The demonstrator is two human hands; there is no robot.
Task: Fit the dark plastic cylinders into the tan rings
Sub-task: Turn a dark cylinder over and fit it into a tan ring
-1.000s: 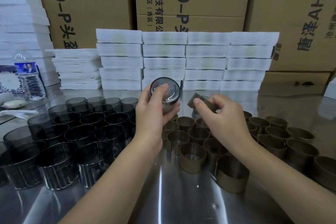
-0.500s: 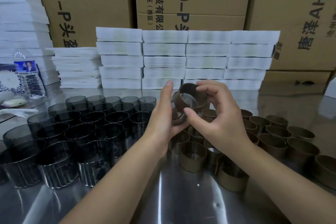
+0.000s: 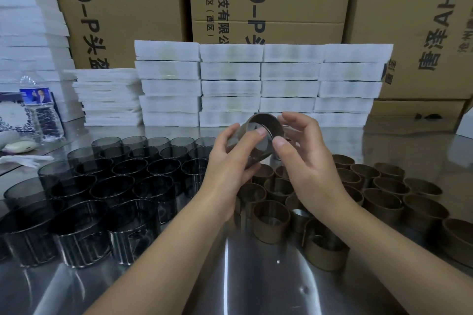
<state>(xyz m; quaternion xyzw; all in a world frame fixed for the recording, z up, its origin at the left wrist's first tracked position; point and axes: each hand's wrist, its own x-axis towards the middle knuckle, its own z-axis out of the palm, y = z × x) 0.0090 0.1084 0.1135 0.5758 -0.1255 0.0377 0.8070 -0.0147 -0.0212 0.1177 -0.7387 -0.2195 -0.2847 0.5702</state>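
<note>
Ring now on cyl. — L hand, R hand pinching.

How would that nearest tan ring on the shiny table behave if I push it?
Probably light: the nearest tan ring is a thin open band. It would likely slide on the polished metal table. Its split suggests it flexes when squeezed.

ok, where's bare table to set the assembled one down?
Best: the bare steel table in front, a wedge between the dark cylinders on the left and the tan rings on the right, partly under the forearms. Also the far strip between those rings and the white foam stacks. Crowded: both clusters, nearly meeting below the held cylinder.
</note>
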